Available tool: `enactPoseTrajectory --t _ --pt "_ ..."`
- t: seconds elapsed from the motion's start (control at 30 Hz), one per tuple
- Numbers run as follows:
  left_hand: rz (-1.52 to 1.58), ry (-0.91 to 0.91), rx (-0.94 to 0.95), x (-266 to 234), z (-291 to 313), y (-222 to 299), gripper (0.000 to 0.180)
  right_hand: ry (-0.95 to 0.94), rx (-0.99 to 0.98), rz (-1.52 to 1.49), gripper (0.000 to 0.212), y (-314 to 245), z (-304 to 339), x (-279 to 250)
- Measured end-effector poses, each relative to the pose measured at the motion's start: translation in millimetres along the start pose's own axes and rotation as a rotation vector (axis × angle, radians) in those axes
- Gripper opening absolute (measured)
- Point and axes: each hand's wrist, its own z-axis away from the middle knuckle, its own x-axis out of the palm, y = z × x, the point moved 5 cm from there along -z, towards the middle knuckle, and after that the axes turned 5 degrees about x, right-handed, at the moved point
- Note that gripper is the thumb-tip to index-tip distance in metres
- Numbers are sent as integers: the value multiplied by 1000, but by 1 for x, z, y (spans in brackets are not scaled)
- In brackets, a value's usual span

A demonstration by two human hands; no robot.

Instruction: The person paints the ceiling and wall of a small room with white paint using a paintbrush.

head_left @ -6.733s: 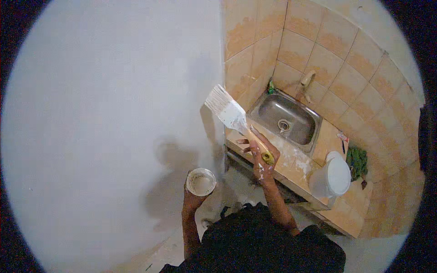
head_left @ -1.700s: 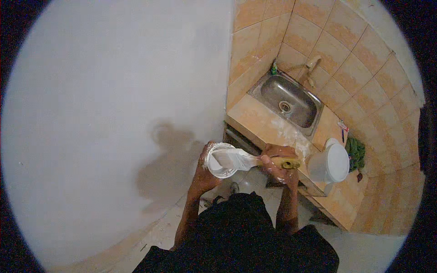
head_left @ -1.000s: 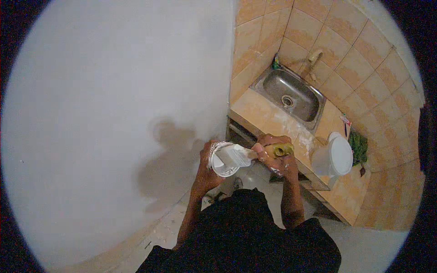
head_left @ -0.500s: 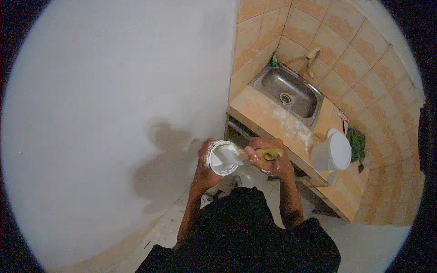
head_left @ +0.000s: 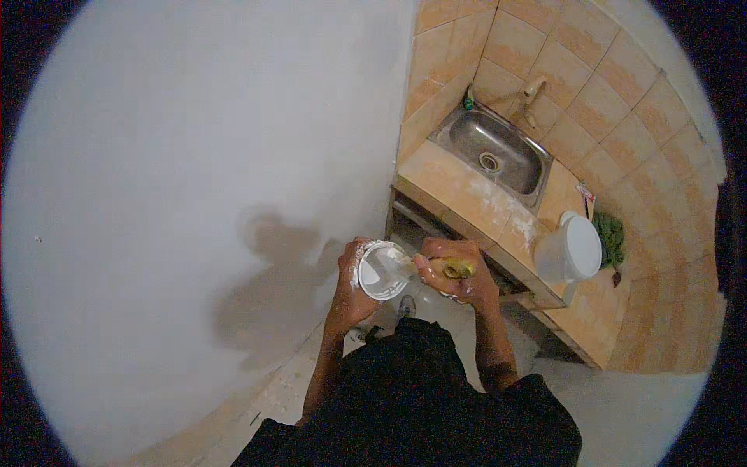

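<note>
My left hand is wrapped round a small white tub held in front of my body, its opening turned up. White paste coats the inside and rim, and white smears mark my fingers. In my right hand is a putty knife with a yellowish handle that has a hole in its end. Its wide pale blade points left into the tub's mouth; blur hides the blade's edge. White spots dot my right fingers too.
A large pale wall rises at the left. On the right, a tiled counter with white smears holds a steel sink, a white lidded bucket and a dark green bundle. A tap sticks out above the sink.
The putty knife's blade has shifted and tilted in the tub's mouth, and my right hand has turned slightly leftward. My left hand keeps the tub in nearly the same place.
</note>
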Motion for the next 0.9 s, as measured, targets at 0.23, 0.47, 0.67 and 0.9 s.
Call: enactPoseTrajectory --t 0.23,0.47,0.67,0.9 --pt "67 -105 -102 -5 -13 28 58 154 -72 -7 12 -23 17 -22" --pt "70 -315 -323 -8 -11 33 83 406 479 160 16 56 118 -4" --pt "288 -308 -228 -11 -14 20 59 350 436 312 24 1 130 -8" --pt "222 -509 -46 6 -15 -1 73 365 472 541 37 -81 124 -3"
